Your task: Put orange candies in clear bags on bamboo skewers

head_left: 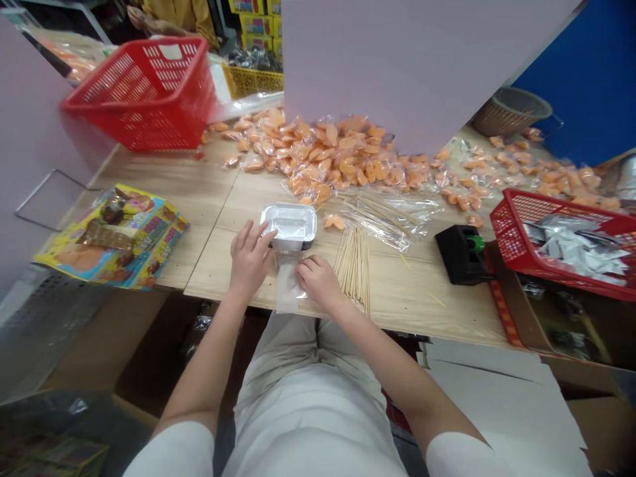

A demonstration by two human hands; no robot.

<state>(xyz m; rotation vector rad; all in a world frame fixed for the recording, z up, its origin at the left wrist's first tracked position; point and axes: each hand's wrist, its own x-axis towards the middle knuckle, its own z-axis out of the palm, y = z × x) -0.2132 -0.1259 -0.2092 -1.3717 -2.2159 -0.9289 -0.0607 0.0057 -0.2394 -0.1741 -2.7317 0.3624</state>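
Note:
A silver foil tray (pixel 289 224) sits on the table in front of me, over a dark lower edge. My left hand (pixel 251 255) is at the tray's left side, fingers spread, the fingertips at its rim. Below the tray a clear plastic bag (pixel 287 288) lies flat and reaches the table's front edge. My right hand (pixel 318 278) has its fingers curled together at the bag's upper right side, pinching it. Just right of that hand lies a bundle of thin wooden sticks (pixel 354 268). An orange piece (pixel 334 221) rests beside the tray.
Many wrapped orange pieces (pixel 342 156) are heaped at the back, near bagged sticks (pixel 382 215). A red basket (pixel 144 99) stands back left, above colourful printed packaging (pixel 114 235). To the right are a black tape dispenser (pixel 462 254) and a red basket of silver packets (pixel 576 248). Another person (pixel 183 20) is behind.

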